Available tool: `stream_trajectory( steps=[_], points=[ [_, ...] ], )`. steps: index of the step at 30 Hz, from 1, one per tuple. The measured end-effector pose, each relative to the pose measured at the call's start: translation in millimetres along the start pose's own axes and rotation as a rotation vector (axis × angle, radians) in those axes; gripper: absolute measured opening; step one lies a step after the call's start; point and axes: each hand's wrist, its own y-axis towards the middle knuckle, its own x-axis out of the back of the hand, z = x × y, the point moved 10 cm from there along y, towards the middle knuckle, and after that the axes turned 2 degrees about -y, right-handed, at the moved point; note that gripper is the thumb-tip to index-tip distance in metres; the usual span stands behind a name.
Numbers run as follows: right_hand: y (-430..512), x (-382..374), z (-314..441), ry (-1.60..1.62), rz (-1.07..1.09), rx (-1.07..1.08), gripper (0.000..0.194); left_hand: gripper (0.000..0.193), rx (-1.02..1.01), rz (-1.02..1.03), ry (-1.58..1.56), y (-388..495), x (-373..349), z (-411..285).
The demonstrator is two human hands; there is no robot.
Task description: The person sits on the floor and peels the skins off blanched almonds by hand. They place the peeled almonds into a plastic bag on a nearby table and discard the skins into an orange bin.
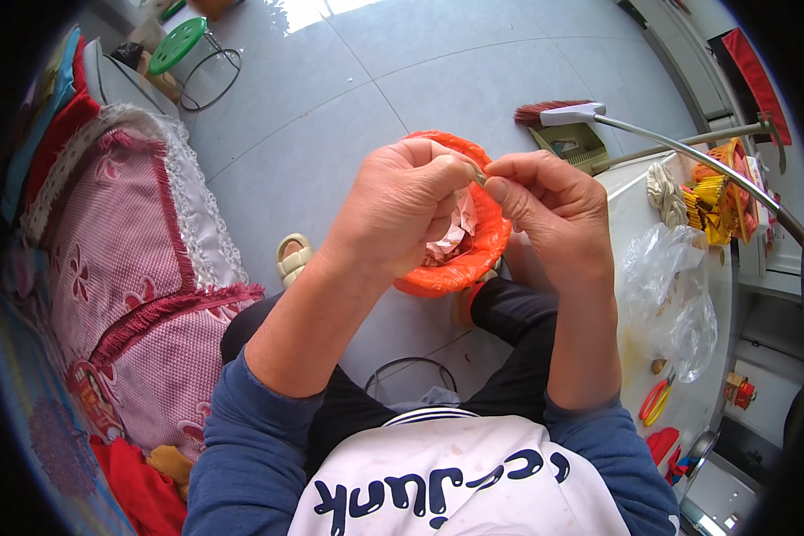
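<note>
Both of my hands are raised over a bin lined with an orange plastic bag [492, 234], which holds crumpled pinkish paper and small debris. Between the fingertips of my left hand [409, 201] and my right hand [553, 208] is a small, thin, brownish-green piece [480, 175]; what it is cannot be told. The left hand pinches one end with its other fingers curled in. Thumb and forefinger of the right hand touch the other end. Parts of the right palm and fingers are hidden.
To the right, a pale table [610, 201] bears a clear plastic bag [670, 288], scissors [656, 400] and an orange basket [730, 174]. A broom [569, 114] and a green dustpan [569, 144] stand beyond it. A cloth-covered sofa [127, 248] lies left, a green stool [178, 45] farther off.
</note>
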Motion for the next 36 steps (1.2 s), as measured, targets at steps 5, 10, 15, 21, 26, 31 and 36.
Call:
stream_trajectory(
  steps=[5,10,15,21,26,31,36],
  points=[
    [-3.6,-3.7,2.7,-0.114,0.037,0.033,0.010,0.005,-0.120,-0.039,0.344,-1.1,-1.3,-11.1],
    [-5.3,-7.3,19.2,-0.475,0.022,0.241,0.012,0.008,-0.215,0.001,0.669,-7.4,-10.4,-23.0],
    [-15.4,-21.5,48.5,-0.684,-0.063,0.611,0.013,0.008,-0.230,-0.017,0.657,-6.0,-7.3,-28.5],
    [-20.6,-28.4,52.5,-0.763,-0.105,0.690,0.015,0.008,-0.238,-0.039,0.632,-5.3,-2.4,-28.4],
    [-16.6,-20.5,42.9,-0.717,-0.219,0.620,0.013,0.004,-0.143,-0.117,0.368,-2.2,6.5,-17.0],
    [-15.7,0.5,48.5,-0.342,-0.255,0.451,0.011,0.006,-0.091,-0.144,0.268,-2.1,10.2,-11.5],
    [-56.8,-9.3,114.1,0.109,0.207,0.621,0.009,0.005,-0.043,-0.119,0.408,0.3,8.4,-5.6]
  ],
)
